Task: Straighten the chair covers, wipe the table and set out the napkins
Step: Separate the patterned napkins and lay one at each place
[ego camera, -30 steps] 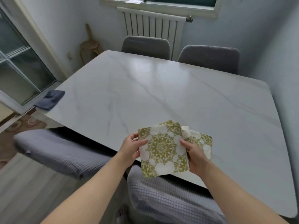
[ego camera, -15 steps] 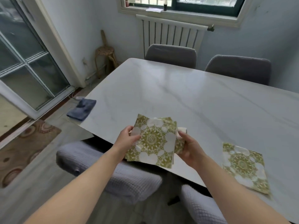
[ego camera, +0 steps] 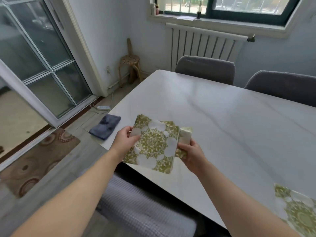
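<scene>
Pale marble-look counter (ego camera: 222, 125) fills the right of my view, with two grey-covered chairs (ego camera: 205, 69) at its far side and a grey waffle chair cover (ego camera: 145, 207) tucked under the near edge. A dark blue cloth (ego camera: 106, 126) lies by the counter's left corner.

A second ago both hands held the whole bundle of napkins over the near seat. Since then one green-and-white laid napkin (ego camera: 297, 214) has gone down flat on the counter. It now sits at the lower right edge of the frame, because the view has swung left.

My left hand (ego camera: 123, 142) pinches the left edge of the top napkin (ego camera: 153, 144), thumb on its face, holding it above the counter's near edge. My right hand (ego camera: 193, 156) grips the folded remainder (ego camera: 185, 135) just behind it. I cannot tell how many are left in that fold.

I judge the first place set and the second about to be, likely in front of the near-left chair. The top napkin needs to be peeled clear of the rest and laid square.
</scene>
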A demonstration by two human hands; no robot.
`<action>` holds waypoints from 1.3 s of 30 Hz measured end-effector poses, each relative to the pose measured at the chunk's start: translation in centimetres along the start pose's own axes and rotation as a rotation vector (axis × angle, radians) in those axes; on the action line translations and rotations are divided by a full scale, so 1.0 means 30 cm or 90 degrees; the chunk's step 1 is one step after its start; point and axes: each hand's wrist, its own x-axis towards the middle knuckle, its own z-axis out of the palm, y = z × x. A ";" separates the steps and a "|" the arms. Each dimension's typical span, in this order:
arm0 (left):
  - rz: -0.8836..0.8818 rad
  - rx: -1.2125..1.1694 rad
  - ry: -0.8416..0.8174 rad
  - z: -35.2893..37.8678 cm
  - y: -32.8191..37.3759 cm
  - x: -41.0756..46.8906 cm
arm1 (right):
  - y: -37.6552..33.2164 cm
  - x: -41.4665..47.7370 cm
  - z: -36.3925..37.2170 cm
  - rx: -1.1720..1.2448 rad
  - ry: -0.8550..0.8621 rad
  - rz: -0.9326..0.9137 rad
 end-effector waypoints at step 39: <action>-0.058 -0.162 -0.160 -0.276 0.000 0.722 | 0.318 0.257 0.171 -0.539 0.461 0.051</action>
